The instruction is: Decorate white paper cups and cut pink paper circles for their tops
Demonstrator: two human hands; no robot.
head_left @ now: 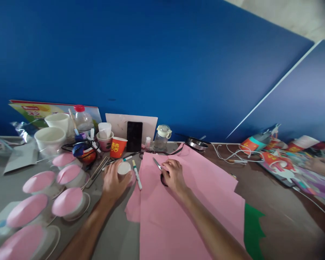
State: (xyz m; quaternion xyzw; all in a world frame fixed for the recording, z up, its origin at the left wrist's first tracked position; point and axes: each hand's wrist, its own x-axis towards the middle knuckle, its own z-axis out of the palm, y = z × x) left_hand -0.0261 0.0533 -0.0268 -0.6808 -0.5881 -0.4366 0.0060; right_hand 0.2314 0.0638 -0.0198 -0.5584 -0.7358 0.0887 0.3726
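Pink paper sheets (pixel 162 234), matt and flat, lie overlapped nearest the body, apparently placed there for easy reach; a jagged green piece (pixel 253 231) shows beyond their right edge. At left, six pink-topped cups (pixel 67 201) stand grouped on the grey tabletop (pixel 113 231) — likely set aside to keep the middle free. Their tops are smooth and rounded, the bodies pale.

Left hand (pixel 115 182): fingers and thumb curled round a white cup (pixel 124 168), its circular end facing up; the grip seems meant to steady it. Right hand (pixel 174 177): fingers bent over the dark handles of the scissors (pixel 157 163), which rest on the pink paper, metal blades pointing away. Whether it pinches them cannot be told.

A capped marker (pixel 137 175) lies between the hands. Farther back, an orange paper cup (pixel 118 147) stands beside a glossy black phone (pixel 134 136) — upright, seemingly propped against a pale board (pixel 116 122). Behind rises a plain blue partition (pixel 162 72).
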